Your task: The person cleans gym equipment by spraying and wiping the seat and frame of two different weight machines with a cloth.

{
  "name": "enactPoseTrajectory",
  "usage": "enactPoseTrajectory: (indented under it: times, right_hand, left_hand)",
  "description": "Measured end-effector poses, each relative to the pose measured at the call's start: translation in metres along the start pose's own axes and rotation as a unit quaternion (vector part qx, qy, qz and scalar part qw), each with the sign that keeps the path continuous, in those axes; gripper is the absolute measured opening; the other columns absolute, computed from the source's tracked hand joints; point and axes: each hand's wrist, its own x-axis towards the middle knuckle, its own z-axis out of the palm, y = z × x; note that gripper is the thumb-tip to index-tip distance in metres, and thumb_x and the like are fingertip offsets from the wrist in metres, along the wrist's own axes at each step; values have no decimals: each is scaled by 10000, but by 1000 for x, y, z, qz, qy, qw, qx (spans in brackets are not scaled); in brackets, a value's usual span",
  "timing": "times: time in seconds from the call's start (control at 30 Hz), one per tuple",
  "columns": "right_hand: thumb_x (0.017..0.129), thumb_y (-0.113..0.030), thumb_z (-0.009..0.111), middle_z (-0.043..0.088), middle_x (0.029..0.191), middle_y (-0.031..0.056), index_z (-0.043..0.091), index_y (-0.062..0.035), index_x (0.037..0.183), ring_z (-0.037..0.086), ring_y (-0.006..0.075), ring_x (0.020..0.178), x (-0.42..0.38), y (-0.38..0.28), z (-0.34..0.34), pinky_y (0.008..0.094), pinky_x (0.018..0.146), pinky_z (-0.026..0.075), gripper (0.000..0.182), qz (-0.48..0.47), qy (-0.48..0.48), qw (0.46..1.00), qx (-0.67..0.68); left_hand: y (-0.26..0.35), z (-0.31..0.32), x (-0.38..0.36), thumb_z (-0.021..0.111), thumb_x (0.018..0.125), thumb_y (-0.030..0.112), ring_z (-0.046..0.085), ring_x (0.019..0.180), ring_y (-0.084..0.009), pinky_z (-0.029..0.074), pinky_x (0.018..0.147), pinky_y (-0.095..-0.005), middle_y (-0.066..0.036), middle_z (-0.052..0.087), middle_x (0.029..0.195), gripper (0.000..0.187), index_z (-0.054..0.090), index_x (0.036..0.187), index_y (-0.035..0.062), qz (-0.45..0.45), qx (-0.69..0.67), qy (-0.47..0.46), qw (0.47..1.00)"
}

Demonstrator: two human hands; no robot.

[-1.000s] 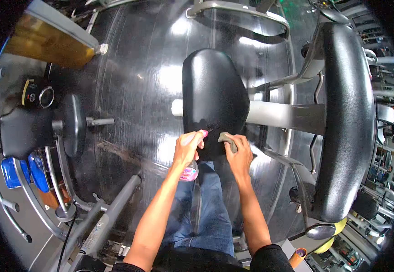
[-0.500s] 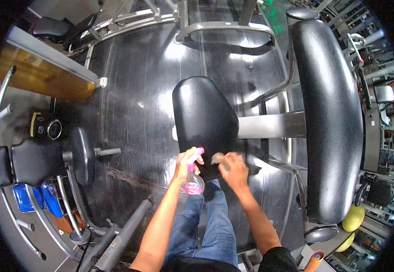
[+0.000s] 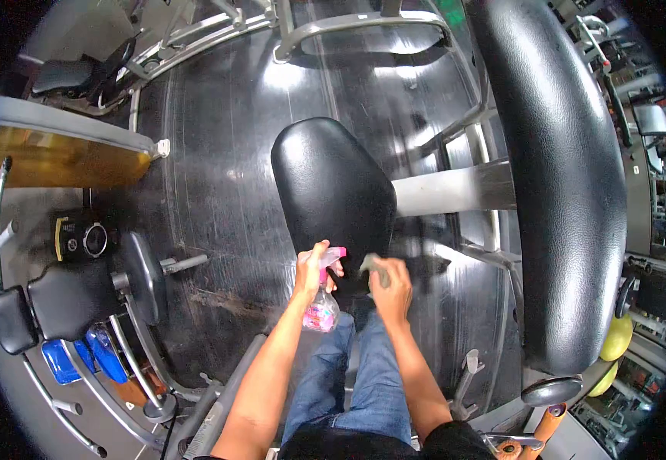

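A clear spray bottle (image 3: 320, 315) with a pink-and-white trigger head and pinkish liquid is upright in my left hand (image 3: 308, 270), which is wrapped around its neck. The nozzle points right, over the near end of a black padded seat (image 3: 331, 180). My right hand (image 3: 396, 291) is closed on a small greyish cloth (image 3: 371, 265), whose edge sticks out past the fingers. That hand is at the seat's near right corner, a short gap from the bottle.
A long black pad (image 3: 563, 184) stands at the right, joined to the seat by a pale metal beam (image 3: 452, 190). Another machine with black pads (image 3: 72, 295) is at the left. Metal frame legs (image 3: 363, 31) cross the far floor. Yellow balls (image 3: 616, 337) lie far right.
The view has shifted, so the seat now appears farther left and the long pad closer. My right hand has turned more upright with the cloth; my left hand keeps hold of the spray bottle.
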Motion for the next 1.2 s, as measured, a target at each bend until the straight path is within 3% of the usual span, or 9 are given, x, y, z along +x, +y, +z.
enactPoseTrajectory:
  times: [0.17, 0.43, 0.7, 0.73, 0.77, 0.83, 0.97, 1.07, 1.2]
  right_hand:
    - [918, -308, 640, 671, 985, 163, 612, -53, 1024, 642, 387, 906, 73, 31, 18, 436, 777, 497, 278, 124, 60, 988, 67]
    - [925, -344, 662, 679, 959, 159, 622, -51, 1035, 670, 312, 934, -38, 22, 13, 400, 823, 487, 315, 256, 46, 957, 124]
    - [938, -417, 614, 673, 950, 169, 619, -24, 1047, 655, 331, 928, 31, 47, 25, 393, 828, 477, 407, 234, 58, 960, 145]
    - [919, -423, 650, 698, 1041, 126, 646, -8, 1128, 633, 212, 992, 44, 48, 18, 346, 884, 466, 465, 266, 13, 951, 160]
    - [914, -454, 647, 666, 1189, 203, 606, 49, 1234, 615, 269, 1134, 54, 63, 19, 364, 972, 444, 597, 286, -69, 937, 189]
    - [942, -441, 603, 676, 1000, 185, 626, -16, 1077, 648, 326, 966, 42, 69, 33, 394, 851, 471, 446, 256, -1, 949, 183]
    - [938, -517, 584, 541, 1360, 266, 480, 80, 1363, 497, 365, 1304, -12, 53, 26, 386, 1083, 373, 740, 339, -24, 910, 236]
    - [969, -505, 537, 571, 1288, 273, 508, 8, 1273, 540, 395, 1222, -63, 29, 36, 420, 977, 415, 598, 390, 33, 896, 211]
    - [1007, -406, 520, 479, 1391, 175, 373, -4, 1417, 453, 242, 1281, -96, -18, 55, 345, 1062, 338, 593, 460, 64, 818, 340]
  left_hand:
    - [-3, 2, 0, 446, 944, 479, 454, 298, -215, 444, 333, -345, -176, 627, 640, 585, 625, 755, -45, 1, 2, 30, 1000]
    - [-2, -1, 0, 421, 947, 497, 463, 305, -227, 446, 334, -349, -176, 613, 632, 596, 608, 765, -39, -10, 10, 23, 1000]
    - [-1, -2, 1, 432, 945, 467, 467, 305, -216, 435, 331, -337, -176, 614, 609, 588, 624, 737, -49, -16, 12, 19, 1000]
    - [0, -2, 1, 430, 945, 466, 469, 307, -217, 435, 330, -337, -175, 614, 610, 587, 623, 738, -49, -15, 14, 18, 1000]
    - [-1, -3, 1, 428, 944, 465, 471, 309, -217, 434, 329, -337, -175, 614, 612, 586, 622, 739, -49, -14, 16, 18, 1000]
    - [-1, -4, 2, 414, 930, 525, 460, 305, -228, 456, 355, -360, -171, 607, 628, 605, 598, 743, -20, -18, 39, 16, 999]
    - [-1, -6, 3, 413, 931, 526, 450, 300, -228, 458, 358, -359, -173, 605, 625, 606, 594, 736, -18, -29, 29, 8, 999]
    - [-1, -7, 3, 425, 933, 504, 457, 303, -226, 454, 352, -356, -175, 608, 620, 601, 606, 738, -36, -32, 16, 4, 999]
    - [1, -7, 2, 437, 935, 489, 470, 310, -227, 453, 351, -354, -175, 610, 618, 602, 619, 750, -54, -34, 9, 1, 999]
